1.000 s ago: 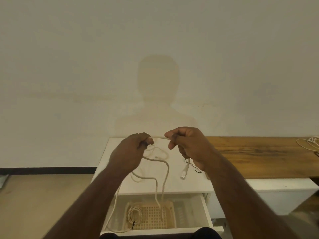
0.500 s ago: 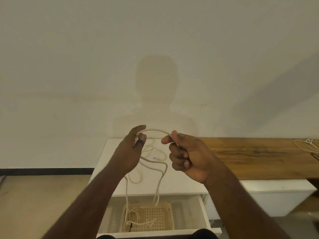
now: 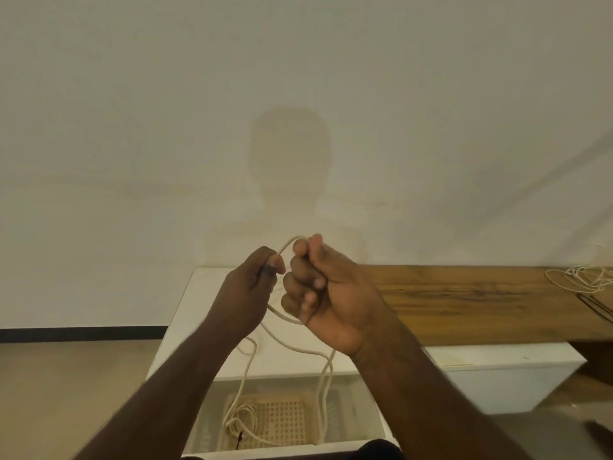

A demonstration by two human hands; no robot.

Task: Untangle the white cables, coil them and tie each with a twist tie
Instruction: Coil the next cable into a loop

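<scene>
1. The left hand (image 3: 247, 287) is pinching the white cable (image 3: 286, 343) at its fingertips – fingers curled round it.
2. The right hand (image 3: 326, 293), just beside at 3 o'clock, is gripping the same cable in a closed fist.
3. The cable is arching between both hands and trailing down toward 6 o'clock into the open drawer (image 3: 368, 416), onto a basket (image 3: 282, 423).
4. Another cable bundle (image 3: 583, 277) is lying on the wooden tabletop (image 3: 464, 300) at 3 o'clock.

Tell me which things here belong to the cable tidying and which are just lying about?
In the job:
- white cable, held by left hand and right hand
- coiled cable in the basket
- cable bundle on the wooden bench

Lying about:
- white cabinet
- open drawer
</scene>
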